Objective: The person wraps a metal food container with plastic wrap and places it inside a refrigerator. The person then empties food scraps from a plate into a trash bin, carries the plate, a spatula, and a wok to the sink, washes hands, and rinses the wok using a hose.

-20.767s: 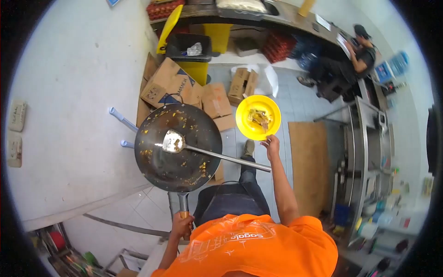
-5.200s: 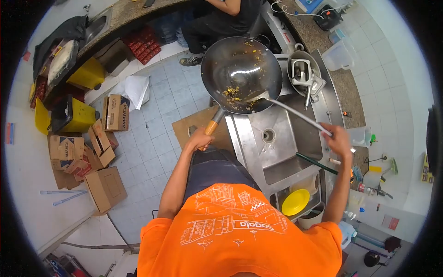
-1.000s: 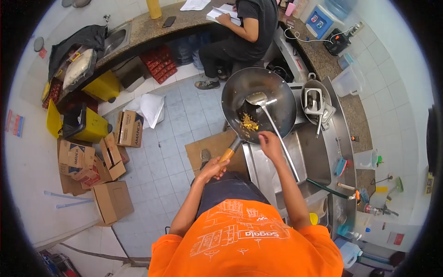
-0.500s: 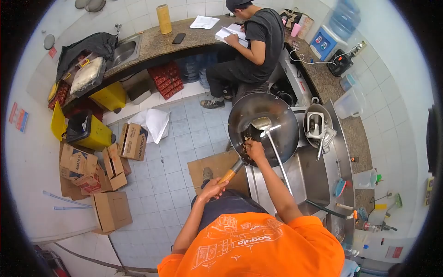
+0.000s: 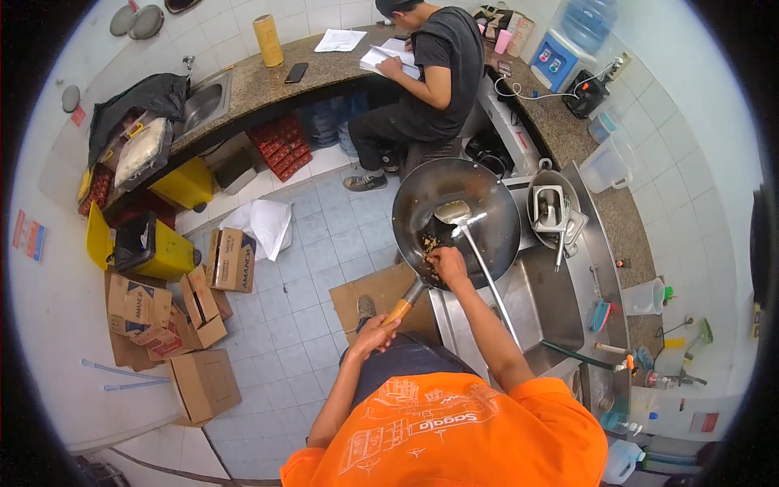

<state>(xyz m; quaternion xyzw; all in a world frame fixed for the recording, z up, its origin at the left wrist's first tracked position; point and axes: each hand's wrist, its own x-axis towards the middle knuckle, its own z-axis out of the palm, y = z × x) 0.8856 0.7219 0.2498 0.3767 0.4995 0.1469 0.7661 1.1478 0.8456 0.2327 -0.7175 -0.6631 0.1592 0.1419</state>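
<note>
A large dark wok (image 5: pixel 497 188) is at the edge of the steel sink, tilted towards me. My left hand (image 5: pixel 375 334) is wrapped round its wooden handle (image 5: pixel 398 310). Inside the wok, near its lower left wall, is my right hand (image 5: pixel 448 264), with its fingers curled together and pointing down. Brown food bits (image 5: pixel 430 242) lie beside those fingertips; whether any are held is hidden. A long metal wok spatula (image 5: pixel 483 264) rests with its blade in the wok, and its shaft runs over the rim past my right forearm.
Right of the wok are the steel sink (image 5: pixel 519 296) and a metal pot (image 5: pixel 539 180) with utensils. A person in dark clothes (image 5: pixel 446 61) sits ahead at the granite counter (image 5: pixel 341 61), over papers. Cardboard boxes (image 5: pixel 207 381) and yellow bins (image 5: pixel 166 252) stand left on the tiled floor.
The view has shifted slightly. My right hand stays low in the wok beside the food bits, which show a little more now. My left hand keeps its hold on the handle.
</note>
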